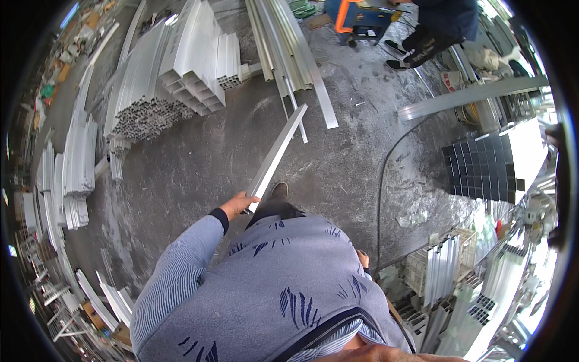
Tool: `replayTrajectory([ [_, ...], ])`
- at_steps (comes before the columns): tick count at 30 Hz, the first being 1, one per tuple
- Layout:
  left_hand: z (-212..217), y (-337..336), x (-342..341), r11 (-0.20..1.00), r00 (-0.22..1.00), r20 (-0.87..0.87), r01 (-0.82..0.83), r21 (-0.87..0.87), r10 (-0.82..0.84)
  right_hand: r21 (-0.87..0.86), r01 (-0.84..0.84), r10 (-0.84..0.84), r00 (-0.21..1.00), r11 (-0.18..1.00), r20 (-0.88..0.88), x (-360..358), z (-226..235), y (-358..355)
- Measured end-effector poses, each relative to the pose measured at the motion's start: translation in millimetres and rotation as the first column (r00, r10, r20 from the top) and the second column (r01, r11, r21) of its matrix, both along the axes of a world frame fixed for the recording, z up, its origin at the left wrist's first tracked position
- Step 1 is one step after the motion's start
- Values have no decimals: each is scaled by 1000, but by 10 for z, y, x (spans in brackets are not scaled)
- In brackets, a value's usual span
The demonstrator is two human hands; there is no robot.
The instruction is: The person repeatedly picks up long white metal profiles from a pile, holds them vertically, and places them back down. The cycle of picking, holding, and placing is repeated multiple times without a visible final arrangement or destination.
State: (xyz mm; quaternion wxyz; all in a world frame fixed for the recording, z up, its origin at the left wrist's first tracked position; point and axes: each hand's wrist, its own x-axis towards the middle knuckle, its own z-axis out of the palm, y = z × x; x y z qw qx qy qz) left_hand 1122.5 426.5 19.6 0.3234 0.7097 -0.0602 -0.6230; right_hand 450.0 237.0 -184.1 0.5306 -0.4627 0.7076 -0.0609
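Note:
My left hand is closed around the near end of a long white metal profile. The bar slants up and to the right, away from my body. Its far tip overlaps, in this picture, the ends of the long strips lying on the floor; I cannot tell if they touch. At the right side of my body, only a small part of my right hand shows. Its fingers are mostly hidden, and nothing is visible in it.
Stacked square tubes and bundled small tubes lie far left. Long strips stretch away ahead. A black cable crosses the floor at right, near dark rectangular pieces. A person stands by a blue-and-orange machine.

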Motion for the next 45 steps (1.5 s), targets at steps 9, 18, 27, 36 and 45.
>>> replayTrajectory([
  [9,-362,-625,1140,984,978,123,-159,-84,169,-125,-450,422,884,884,-204,1485,235,-732],
  [18,-266,-1735,1977,973,887,452,-180,145,97,-49,-780,750,615,624,-245,2319,80,-2066],
  [27,-472,-2485,2992,953,805,593,-172,250,-10,130,-487,492,870,863,-7,3625,393,-3352],
  [36,-1463,-3715,5394,951,746,666,-204,234,-4,185,-699,722,665,691,-191,4262,921,-3383],
  [45,-2559,-4863,7617,934,737,674,-269,235,43,443,-411,577,735,797,-356,5932,1449,-3010],
])
